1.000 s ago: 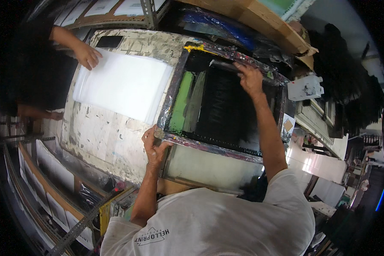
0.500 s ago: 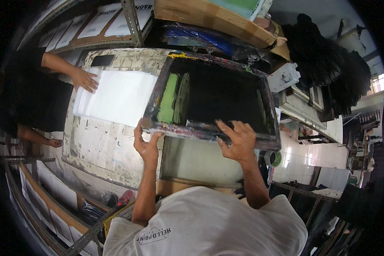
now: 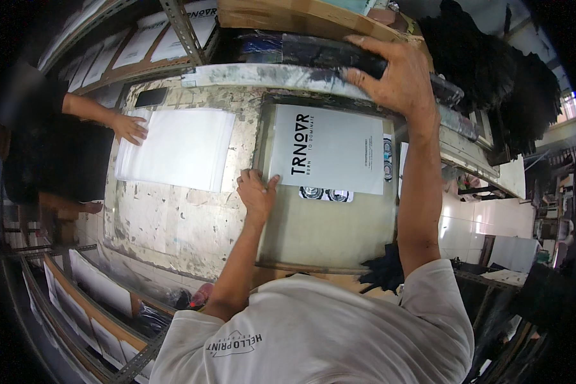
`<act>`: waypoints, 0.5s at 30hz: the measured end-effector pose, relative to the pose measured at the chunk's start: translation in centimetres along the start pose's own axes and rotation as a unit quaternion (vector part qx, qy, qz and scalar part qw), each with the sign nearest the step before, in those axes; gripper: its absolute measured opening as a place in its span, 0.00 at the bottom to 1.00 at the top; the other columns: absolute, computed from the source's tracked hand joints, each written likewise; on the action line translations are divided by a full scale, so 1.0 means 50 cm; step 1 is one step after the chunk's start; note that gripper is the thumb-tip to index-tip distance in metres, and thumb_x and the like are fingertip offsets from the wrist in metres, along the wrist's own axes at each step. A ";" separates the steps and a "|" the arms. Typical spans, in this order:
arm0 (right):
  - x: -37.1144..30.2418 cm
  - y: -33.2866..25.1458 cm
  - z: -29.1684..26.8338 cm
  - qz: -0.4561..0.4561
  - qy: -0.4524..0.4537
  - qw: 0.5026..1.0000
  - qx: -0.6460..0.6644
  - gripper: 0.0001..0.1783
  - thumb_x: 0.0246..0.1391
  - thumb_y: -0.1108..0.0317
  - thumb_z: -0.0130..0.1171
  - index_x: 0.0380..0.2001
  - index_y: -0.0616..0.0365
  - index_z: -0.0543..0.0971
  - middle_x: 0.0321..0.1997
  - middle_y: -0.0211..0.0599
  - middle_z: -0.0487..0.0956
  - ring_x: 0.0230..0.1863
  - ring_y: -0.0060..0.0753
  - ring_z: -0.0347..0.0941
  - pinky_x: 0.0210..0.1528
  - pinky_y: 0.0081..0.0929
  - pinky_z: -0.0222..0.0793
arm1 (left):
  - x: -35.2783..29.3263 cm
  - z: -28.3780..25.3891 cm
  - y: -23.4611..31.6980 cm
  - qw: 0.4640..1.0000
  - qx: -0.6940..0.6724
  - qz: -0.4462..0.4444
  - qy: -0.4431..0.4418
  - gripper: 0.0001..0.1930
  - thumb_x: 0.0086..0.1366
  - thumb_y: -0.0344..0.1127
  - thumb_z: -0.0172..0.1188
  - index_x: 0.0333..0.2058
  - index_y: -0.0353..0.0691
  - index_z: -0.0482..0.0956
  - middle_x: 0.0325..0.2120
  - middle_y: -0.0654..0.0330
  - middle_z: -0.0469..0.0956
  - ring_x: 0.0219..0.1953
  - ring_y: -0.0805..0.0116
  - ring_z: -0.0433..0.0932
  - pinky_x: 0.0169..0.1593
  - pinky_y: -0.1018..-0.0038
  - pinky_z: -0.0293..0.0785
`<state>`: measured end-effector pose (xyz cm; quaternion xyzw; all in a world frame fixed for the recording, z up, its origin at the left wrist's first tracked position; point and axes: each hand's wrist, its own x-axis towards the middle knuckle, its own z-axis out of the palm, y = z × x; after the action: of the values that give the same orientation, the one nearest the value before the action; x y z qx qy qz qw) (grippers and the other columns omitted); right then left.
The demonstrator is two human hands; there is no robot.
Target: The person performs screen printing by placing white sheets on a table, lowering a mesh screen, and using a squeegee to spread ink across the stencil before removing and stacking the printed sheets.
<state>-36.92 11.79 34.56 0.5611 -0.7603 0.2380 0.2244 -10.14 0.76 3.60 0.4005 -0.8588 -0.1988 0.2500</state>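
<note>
My right hand (image 3: 400,77) grips the near edge of a screen printing frame (image 3: 262,75), thumb and fingers wrapped over it. The frame is tilted up, its paint-stained side facing me. Below it lies a white plastic bag or sheet (image 3: 339,153) printed in black, flat on a pale glassy board (image 3: 339,237). Small cards with round pictures (image 3: 326,194) show partly under the sheet. My left hand (image 3: 256,195) rests at the board's left edge, thumb apart from the fingers and close to the sheet's lower left corner; nothing shows in it.
A co-worker's hand (image 3: 131,129) lies on a stack of blank white sheets (image 3: 179,150) on the paint-flecked table (image 3: 166,221). Beside it is a dark phone-like slab (image 3: 152,97). Racks with sheets (image 3: 99,278) stand at left; a cardboard box (image 3: 301,19) and black rags (image 3: 473,77) are at the back.
The screen printing frame has swung up and away, uncovering the printed sheet. My right hand rose with it; my left hand let go of the frame and moved right, to the board's edge.
</note>
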 end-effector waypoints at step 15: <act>0.042 0.051 0.012 0.052 -0.005 0.998 -0.035 0.32 0.41 0.44 0.76 0.43 0.57 0.87 0.39 0.47 0.86 0.36 0.39 0.84 0.42 0.36 0.78 | 0.065 -0.033 0.066 0.984 -0.149 0.085 0.046 0.01 0.61 0.22 0.56 0.31 0.34 0.74 0.33 0.49 0.72 0.38 0.45 0.70 0.44 0.54 0.65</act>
<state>-40.00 10.49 35.08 0.5138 -0.7973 0.2198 0.2280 -12.93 -0.05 7.57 0.2936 -0.8381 -0.2837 0.3620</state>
